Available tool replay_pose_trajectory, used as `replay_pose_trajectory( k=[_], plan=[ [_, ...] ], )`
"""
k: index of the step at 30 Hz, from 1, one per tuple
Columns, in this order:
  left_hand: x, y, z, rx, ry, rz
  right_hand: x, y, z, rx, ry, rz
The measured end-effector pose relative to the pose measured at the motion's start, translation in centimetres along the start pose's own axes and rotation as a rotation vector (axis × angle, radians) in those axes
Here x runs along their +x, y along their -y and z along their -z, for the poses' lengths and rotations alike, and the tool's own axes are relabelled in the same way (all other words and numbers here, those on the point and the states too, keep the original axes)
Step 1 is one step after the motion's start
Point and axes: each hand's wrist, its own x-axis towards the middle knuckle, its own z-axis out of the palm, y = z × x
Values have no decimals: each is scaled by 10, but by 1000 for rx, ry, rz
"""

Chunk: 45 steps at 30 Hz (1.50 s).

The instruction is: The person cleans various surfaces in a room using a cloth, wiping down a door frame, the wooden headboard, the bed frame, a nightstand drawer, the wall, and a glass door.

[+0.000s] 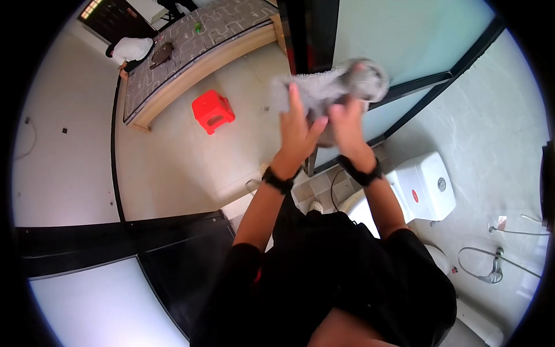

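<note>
While blur softened their edges, we observed both hands raised at the middle of the scene, a dark band on each wrist. We recorded the left hand (299, 128) as spread, its index finger pointing up and its thumb standing apart. We noted the right hand (349, 126) close beside it, fingers raised at the cloth; we could not tell whether they gripped it. We located the grey, fluffy cloth (317, 87) at and beyond the fingertips, its right end bunched in front of the frosted glass panel (399, 37) and its black frame.

To the left, we saw a red stool (211, 110) upright on the pale floor, near the bed (202, 65). At the far left, we noted a person in a white top (134, 51) leaning at the bed's edge. To the near right, we found a white toilet (425, 188) and, beyond it, a wall-mounted shower tap (495, 270) with a hose.
</note>
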Motion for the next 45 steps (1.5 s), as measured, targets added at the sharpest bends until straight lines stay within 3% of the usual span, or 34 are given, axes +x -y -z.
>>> replay_pose_trajectory(
  k=[1, 3, 4, 7, 9, 12, 13, 14, 17, 18, 21, 24, 26, 30, 32, 33, 34, 36, 38, 40, 42, 43, 45],
  plan=[
    [4, 7, -13, 36, -97, -43, 1, -3, -6, -3, -1, 0],
    [-4, 21, -21, 46, -170, -8, 11, -6, -23, 394, -64, -59],
    [-10, 28, -25, 44, -175, -15, 13, 3, -25, 412, -163, 70],
    [-39, 50, -33, 35, -139, 18, -8, -21, -30, 336, -219, 139],
    [-54, 61, -41, 43, -170, 31, -28, -42, -22, 246, 114, -79],
    [-64, 71, -44, 8, -166, 65, -42, -54, -24, 231, 114, -115],
    [-67, 71, -44, -70, -98, 175, -40, -50, -29, 172, -73, 8],
    [-70, 70, -44, -147, -29, 283, -45, -49, -28, 173, -75, 1],
    [-91, 84, -50, -82, -2, 176, -57, -47, -25, -213, -127, 118],
    [-99, 88, -51, -81, 1, 174, -64, -49, -26, -213, -130, 118],
    [-124, 94, -55, -34, 51, 360, -78, -46, -22, -413, -91, 62],
    [-142, 100, -59, 206, 124, 195, -77, -37, -17, -451, -83, 64],
    [-148, 98, -58, 442, 139, 274, -74, -37, -17, -484, -135, 118],
    [-135, 43, -53, 611, 139, 373, -68, -53, 3, -577, -123, 314],
    [-125, 23, -50, 663, 103, 169, -69, -60, 13, -714, -18, 234],
    [-121, 19, -48, 665, 96, 162, -66, -64, 21, -727, 8, 109],
    [-119, 17, -47, 694, 173, 76, -62, -67, 32, -729, 5, 117],
    [-112, 13, -46, 717, 247, -1, -53, -71, 49, -782, -142, -194],
    [-98, 17, -45, 686, 267, -170, -34, -55, 63, -697, -218, -71],
    [-96, 18, -48, 689, 214, -145, -19, -41, 69, -607, -302, 58],
    [-94, 18, -50, 691, 160, -116, -14, -27, 65, -522, -112, 175],
    [-97, 18, -48, 745, 143, -114, -12, -23, 59, -410, -18, 129],
    [-102, 26, -42, 798, 132, -112, -12, -36, 31, -338, -118, 134]
  ],
)
